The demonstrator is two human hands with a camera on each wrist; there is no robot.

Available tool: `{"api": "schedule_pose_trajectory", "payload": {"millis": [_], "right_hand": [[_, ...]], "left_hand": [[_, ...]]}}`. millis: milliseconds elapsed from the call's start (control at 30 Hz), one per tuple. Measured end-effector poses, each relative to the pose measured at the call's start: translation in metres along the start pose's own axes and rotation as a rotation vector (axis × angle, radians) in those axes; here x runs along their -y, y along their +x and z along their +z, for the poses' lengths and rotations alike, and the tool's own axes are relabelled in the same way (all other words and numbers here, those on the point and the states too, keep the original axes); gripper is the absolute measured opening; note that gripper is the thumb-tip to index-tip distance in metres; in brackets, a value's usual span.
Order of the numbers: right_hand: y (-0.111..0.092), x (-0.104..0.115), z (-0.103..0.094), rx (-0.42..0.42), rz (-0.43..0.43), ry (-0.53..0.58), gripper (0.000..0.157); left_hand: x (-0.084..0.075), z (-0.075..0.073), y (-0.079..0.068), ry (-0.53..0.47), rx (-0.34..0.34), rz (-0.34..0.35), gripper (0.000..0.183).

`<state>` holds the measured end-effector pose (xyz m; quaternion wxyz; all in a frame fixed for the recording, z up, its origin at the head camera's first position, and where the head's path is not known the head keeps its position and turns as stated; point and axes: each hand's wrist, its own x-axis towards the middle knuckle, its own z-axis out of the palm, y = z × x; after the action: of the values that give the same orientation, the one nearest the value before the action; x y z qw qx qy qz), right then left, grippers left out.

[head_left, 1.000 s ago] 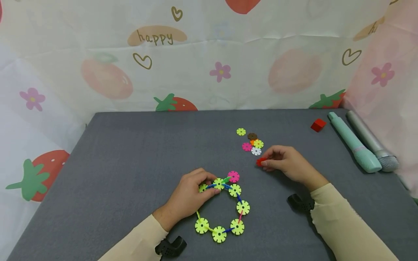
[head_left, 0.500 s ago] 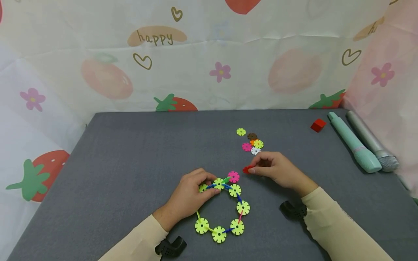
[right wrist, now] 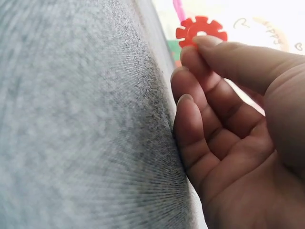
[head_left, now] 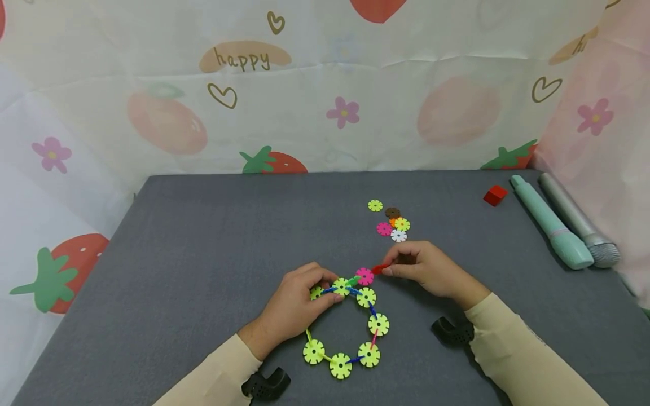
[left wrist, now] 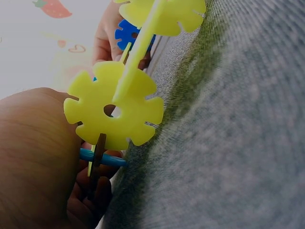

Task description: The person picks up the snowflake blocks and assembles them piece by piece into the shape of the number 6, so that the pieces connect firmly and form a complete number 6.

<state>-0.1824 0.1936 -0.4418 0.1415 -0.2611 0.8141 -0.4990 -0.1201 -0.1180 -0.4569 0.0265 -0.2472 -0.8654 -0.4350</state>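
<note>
A ring of interlocking notched plastic discs lies on the grey table, its flat yellow-green discs joined by blue, yellow and pink discs standing on edge. My left hand holds the ring at its upper left, thumb inside and fingers outside, covering part of it. One yellow disc looms large in the left wrist view. From the ring's top a green disc leads to a pink disc. My right hand pinches a red notched disc between thumb and index finger, its edge at the pink disc's right side.
Several loose discs lie behind the hands, among them a white disc, a brown disc and a yellow disc. At the back right are a red block, a mint-green microphone and a silver microphone.
My right hand has carried the red disc leftward and nearer, from beside the loose discs to the pink disc. The left hand keeps its hold on the ring.
</note>
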Motion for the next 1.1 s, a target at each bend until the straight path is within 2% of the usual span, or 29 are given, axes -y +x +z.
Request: {"api": "schedule_pose_trajectory", "payload": {"millis": [300, 533, 1100], "right_hand": [[0.0005, -0.0023, -0.0015, 0.016, 0.019, 0.000, 0.004], [0.0001, -0.0046, -0.0028, 0.032, 0.028, 0.046, 0.004], [0.0006, -0.0025, 0.0031, 0.034, 0.015, -0.022, 0.006]], "left_hand": [[0.0003, -0.0001, -0.0005, -0.005, -0.008, 0.011, 0.019], [0.0001, -0.0005, -0.0002, -0.009, -0.002, 0.006, 0.020], [0.0010, 0.0000, 0.0000, -0.015, 0.007, 0.014, 0.019]]}}
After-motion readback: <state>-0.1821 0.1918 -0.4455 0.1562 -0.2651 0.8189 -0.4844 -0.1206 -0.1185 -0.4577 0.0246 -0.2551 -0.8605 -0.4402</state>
